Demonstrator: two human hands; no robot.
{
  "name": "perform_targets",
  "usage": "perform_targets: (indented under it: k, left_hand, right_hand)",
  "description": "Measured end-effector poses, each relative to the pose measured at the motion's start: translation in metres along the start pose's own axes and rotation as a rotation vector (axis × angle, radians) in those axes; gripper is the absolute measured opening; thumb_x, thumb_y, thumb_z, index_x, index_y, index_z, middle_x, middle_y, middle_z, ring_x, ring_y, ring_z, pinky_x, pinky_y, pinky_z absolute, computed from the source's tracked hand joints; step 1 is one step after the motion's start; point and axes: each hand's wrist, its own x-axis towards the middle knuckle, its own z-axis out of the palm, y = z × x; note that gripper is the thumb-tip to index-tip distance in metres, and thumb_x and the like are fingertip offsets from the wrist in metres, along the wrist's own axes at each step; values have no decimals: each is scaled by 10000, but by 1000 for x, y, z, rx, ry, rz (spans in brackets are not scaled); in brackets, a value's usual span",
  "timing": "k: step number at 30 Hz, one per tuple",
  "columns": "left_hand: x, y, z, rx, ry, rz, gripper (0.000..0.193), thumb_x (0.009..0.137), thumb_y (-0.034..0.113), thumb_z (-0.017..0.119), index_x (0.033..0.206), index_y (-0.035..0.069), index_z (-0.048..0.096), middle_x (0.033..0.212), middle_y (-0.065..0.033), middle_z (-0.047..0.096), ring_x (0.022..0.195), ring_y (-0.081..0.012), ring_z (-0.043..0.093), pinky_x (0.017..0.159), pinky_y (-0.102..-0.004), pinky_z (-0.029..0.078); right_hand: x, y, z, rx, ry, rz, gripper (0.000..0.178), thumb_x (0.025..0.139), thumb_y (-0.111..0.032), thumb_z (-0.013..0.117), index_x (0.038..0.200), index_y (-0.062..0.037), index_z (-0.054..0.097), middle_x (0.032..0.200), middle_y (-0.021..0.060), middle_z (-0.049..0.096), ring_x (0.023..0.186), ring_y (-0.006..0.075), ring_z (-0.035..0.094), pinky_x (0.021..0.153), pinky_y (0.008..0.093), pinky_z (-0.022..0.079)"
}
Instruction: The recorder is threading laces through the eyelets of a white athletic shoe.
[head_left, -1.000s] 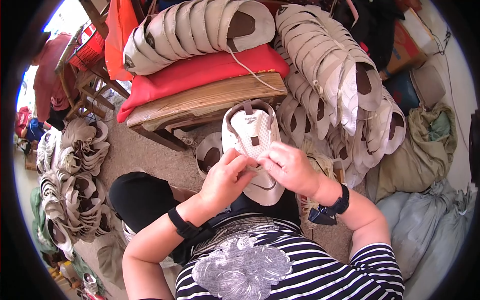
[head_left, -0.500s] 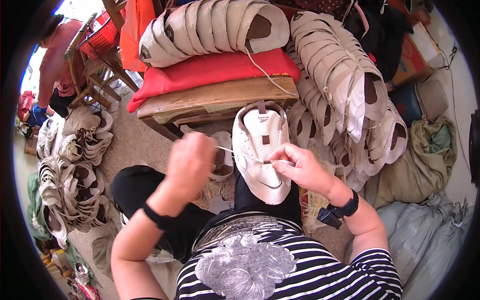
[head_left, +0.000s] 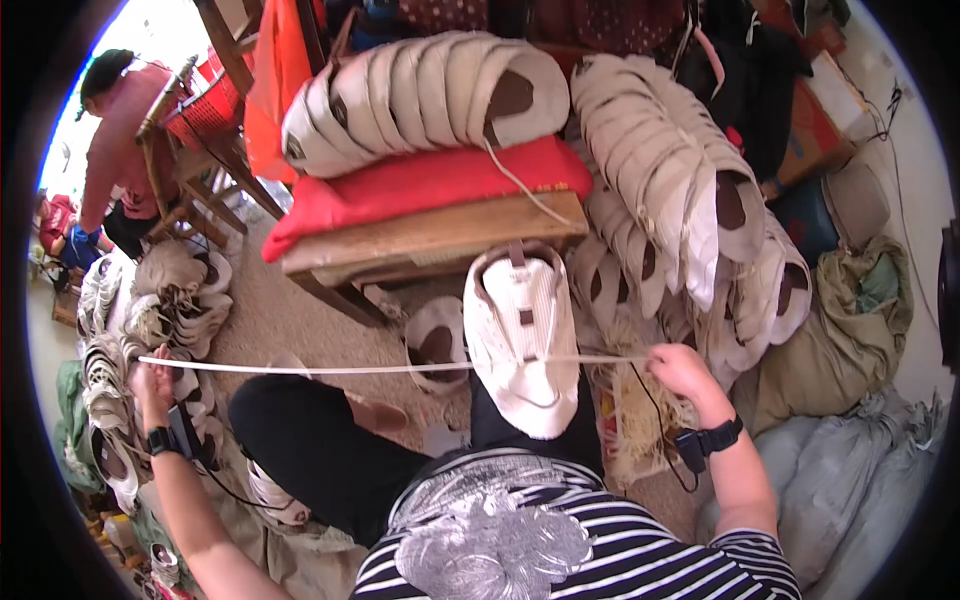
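A white shoe upper (head_left: 522,290) with a brown tongue loop rests on my thigh, toe toward me. A white shoelace (head_left: 330,371) runs taut across its front part and out to both sides. My left hand (head_left: 153,380), far out at the left, is closed on one end, with the tip showing past the fingers. At the right, my right hand (head_left: 686,370) pinches the other end. Neither hand touches the upper.
Nested shoe uppers (head_left: 420,105) lie on a red cushion (head_left: 440,190) over a wooden bench (head_left: 440,240). More stacks hang at right (head_left: 660,150) and fill the left side. Loose laces (head_left: 630,430) lie beside my leg; grey sacks (head_left: 840,480) stand right. Another person (head_left: 130,140) is at far left.
Both hands have moved apart from close to the upper, the left one much farther. The lace is now stretched straight across the upper. The view has shifted slightly.
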Motion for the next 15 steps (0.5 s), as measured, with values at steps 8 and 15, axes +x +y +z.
perform_targets:
  k: [8, 15]
  left_hand:
    - [-181, -36, 264, -9, -133, -95, 245, 1001, 190, 522, 1193, 51, 583, 802, 16, 595, 606, -38, 434, 508, -200, 329]
    - [-323, -72, 364, 537, -731, -33, 292, 979, 132, 572, 1234, 3, 634, 933, -6, 687, 670, -27, 487, 626, -187, 420]
  right_hand:
    - [-6, 224, 44, 2199, 588, 579, 398, 797, 60, 456, 1186, 142, 486, 1016, 207, 616, 731, 271, 632, 779, 391, 560]
    - [-56, 336, 54, 1522, 690, 779, 155, 904, -65, 495, 1005, -24, 605, 765, 51, 573, 507, 108, 420, 417, 226, 342]
